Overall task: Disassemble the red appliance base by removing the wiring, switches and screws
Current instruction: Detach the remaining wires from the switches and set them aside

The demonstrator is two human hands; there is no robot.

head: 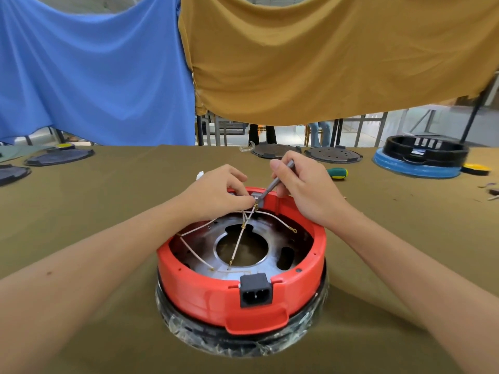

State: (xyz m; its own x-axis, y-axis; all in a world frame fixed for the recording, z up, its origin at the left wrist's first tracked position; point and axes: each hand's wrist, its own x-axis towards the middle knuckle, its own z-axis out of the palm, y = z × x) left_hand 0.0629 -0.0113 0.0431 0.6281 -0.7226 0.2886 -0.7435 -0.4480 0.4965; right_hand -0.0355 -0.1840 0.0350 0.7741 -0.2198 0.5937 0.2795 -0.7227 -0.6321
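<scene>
The red appliance base [205, 295] stands upside down in the middle of the table, its black power socket [255, 289] facing me. Inside lie a metal plate and several white wires [237, 245] with brass terminals. The wires run up to a small grey switch [256, 197] at the far rim. My left hand [216, 194] pinches the wires right at that switch. My right hand [299, 190] grips a grey metal tool [278, 180] whose tip touches the switch.
The table is covered with an olive cloth [108, 211]. A green and yellow screwdriver handle [338, 173] lies behind my right hand. Dark round plates [333, 154] and a black and blue base [421, 160] sit at the far right, more dark plates [59, 157] at far left.
</scene>
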